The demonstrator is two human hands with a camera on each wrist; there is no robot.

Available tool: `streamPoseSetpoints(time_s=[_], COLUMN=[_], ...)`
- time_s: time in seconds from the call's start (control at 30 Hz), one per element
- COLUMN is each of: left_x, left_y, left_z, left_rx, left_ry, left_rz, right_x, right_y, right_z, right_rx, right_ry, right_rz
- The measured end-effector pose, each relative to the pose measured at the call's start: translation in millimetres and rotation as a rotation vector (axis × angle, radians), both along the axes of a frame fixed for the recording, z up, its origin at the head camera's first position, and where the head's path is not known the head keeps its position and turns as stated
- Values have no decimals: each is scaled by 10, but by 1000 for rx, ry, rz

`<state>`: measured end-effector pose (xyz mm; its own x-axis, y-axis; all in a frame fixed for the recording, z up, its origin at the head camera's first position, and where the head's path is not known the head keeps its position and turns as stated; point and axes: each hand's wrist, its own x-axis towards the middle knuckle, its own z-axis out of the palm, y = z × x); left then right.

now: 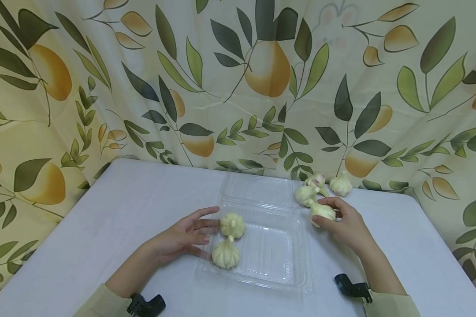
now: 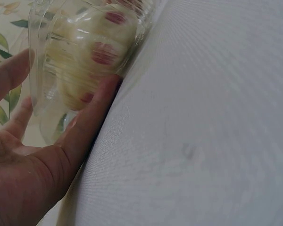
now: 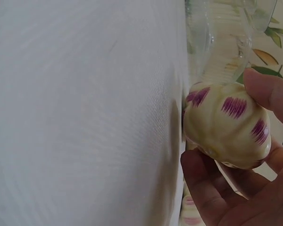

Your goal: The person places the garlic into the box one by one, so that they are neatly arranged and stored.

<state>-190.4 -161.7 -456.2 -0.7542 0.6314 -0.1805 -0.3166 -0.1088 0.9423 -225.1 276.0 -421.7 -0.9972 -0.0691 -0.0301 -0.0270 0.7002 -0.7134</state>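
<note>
A clear plastic clamshell box (image 1: 269, 246) lies with its lid folded back on the table. Two garlic bulbs (image 1: 226, 254) sit along its left side, one behind the other. My left hand (image 1: 184, 237) rests at the box's left wall with fingers spread, and the left wrist view shows the fingers against the clear plastic. To the right of the box, my right hand (image 1: 347, 222) holds another garlic bulb (image 3: 226, 125) between thumb and fingers. Purple-red streaks mark this pale bulb in the right wrist view. Its stem end points toward the bulbs behind it.
Several more garlic bulbs (image 1: 340, 184) are grouped at the table's back edge, behind the right hand. The box's open lid (image 1: 262, 191) lies toward the back. A curtain (image 1: 238, 88) printed with fruit and leaves hangs behind the white table (image 1: 143, 189).
</note>
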Motion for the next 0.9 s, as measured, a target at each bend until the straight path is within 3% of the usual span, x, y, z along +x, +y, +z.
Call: streamPoseSetpoints(time_s=[0.5,0.9], left_x=[4,2], left_y=[4,1], left_z=[17,13], left_rx=[-20,-12], left_ry=[4,-1], left_rz=[7,3], right_x=[10,88], right_y=[-1,-61], right_z=[44,217], right_rx=[17,-37], right_ry=[-2,120], right_rz=[-5,11])
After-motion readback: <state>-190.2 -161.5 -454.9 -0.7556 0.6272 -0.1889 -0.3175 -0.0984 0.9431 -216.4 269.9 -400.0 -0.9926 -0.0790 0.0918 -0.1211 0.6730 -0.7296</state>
